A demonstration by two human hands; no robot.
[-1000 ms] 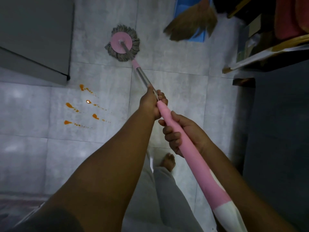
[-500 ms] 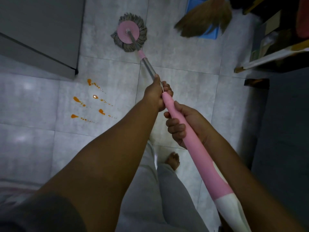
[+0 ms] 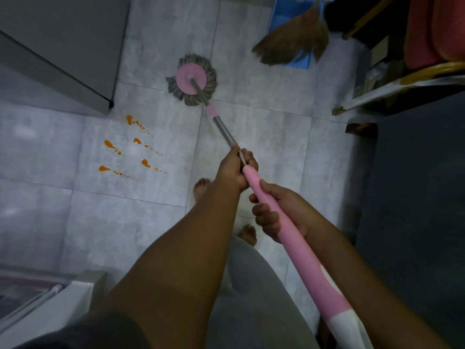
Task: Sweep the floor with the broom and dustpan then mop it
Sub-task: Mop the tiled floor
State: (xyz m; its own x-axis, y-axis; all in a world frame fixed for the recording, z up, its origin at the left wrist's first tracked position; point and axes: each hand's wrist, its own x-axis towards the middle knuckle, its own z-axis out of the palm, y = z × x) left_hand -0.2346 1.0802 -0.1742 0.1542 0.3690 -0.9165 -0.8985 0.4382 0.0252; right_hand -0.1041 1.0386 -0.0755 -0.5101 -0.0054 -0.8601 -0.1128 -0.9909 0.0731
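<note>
Pink disc ringed with grey strands: that's the mop head [image 3: 191, 80], flat on the pale floor tiles [image 3: 264, 137]. I'm using it as my reference.

- From the mop head the steel shaft [image 3: 224, 131] runs down-frame toward me into the pink handle sleeve [image 3: 297, 248]. The sleeve ends in a white section at the frame bottom.
- My left hand [image 3: 235, 170] is the one nearer the mop head. Its fingers are clenched round the steel shaft right where the metal meets the sleeve.
- My right hand [image 3: 281, 212] grasps the pink handle sleeve just behind it, farther from the mop head, fingers curled under and thumb on top. The hands are close; I can't tell if they touch.
- The orange spill [image 3: 108, 143] is several drops with thin trails, down-frame and frame-left of the mop head, apart from the strands.
- The grey cabinet [image 3: 63, 34] is frame-left of the mop head, its corner near the topmost drop.
- The broom [image 3: 292, 44] is up-frame and frame-right of the mop head, bristles fanned over the blue dustpan [image 3: 300, 61]. I can't tell if the two touch. Both are apart from the mop head.
- My bare feet [image 3: 201, 190] are on the tiles between the mop head and me, with grey trousers [image 3: 251, 298] below them in frame.
- The cluttered shelf [image 3: 402, 79] is far frame-right of the mop head, too dark to read its contents.
</note>
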